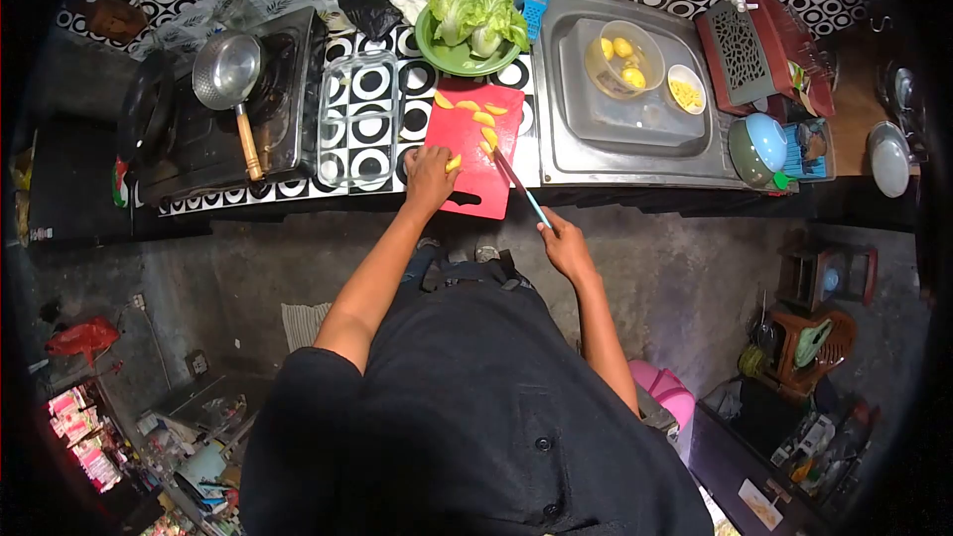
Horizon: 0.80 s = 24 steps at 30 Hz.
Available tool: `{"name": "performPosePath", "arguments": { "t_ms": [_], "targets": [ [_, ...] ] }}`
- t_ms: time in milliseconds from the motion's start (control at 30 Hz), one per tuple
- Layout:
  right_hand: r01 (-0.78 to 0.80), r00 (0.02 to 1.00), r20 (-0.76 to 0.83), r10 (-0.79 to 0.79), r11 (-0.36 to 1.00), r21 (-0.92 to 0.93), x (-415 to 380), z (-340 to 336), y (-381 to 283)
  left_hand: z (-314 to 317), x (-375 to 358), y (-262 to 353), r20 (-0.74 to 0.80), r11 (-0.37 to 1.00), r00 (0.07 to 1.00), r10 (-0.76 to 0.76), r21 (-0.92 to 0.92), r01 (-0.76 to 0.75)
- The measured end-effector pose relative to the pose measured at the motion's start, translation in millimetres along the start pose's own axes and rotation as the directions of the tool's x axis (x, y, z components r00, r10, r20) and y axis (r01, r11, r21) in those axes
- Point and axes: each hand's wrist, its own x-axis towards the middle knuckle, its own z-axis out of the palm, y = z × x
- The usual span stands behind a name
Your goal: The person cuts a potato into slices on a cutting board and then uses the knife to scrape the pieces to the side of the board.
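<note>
A red cutting board (475,154) lies on the counter with several yellow wedges (483,119) scattered over its upper part. My left hand (430,180) is at the board's left edge, its fingers closed round a yellow piece (454,164). In my right hand (565,242), off the board's lower right, is the handle of a knife (535,206). The blade slants up and left over the board, its tip beside the wedges. Above the board sits a green bowl (434,52) of leafy greens (486,18).
A glass dish (358,181) stands left of the board. Farther left, a strainer (227,72) rests on the stove (290,109). The sink (556,154) at right holds a tub of yellow pieces (593,67) and a small bowl (686,89). A dish rack (735,55) stands beyond.
</note>
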Motion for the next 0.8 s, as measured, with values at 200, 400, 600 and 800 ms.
{"name": "performPosePath", "arguments": {
  "t_ms": [200,400,600,800],
  "targets": [
    [-0.071,0.996,-0.047,0.076,0.993,0.099,-16.1,34.7,-5.1,-3.3,3.7,-9.9,0.032,0.997,0.999,0.033,-0.067,-0.030],
    [-0.144,0.988,-0.042,0.151,0.981,0.132,-12.4,67.6,-45.7,-6.5,1.8,-24.7,0.033,0.997,0.999,0.041,-0.069,-0.039],
    [-0.031,0.988,-0.141,0.060,0.979,0.200,-2.4,86.9,-54.0,-5.4,2.0,-26.5,-0.004,0.996,0.999,0.052,-0.072,-0.052],
    [-0.125,0.982,-0.138,0.132,0.990,0.059,-49.5,82.0,-62.8,-11.3,0.1,-30.7,0.040,0.991,0.995,0.087,-0.103,-0.083]
  ]
}}
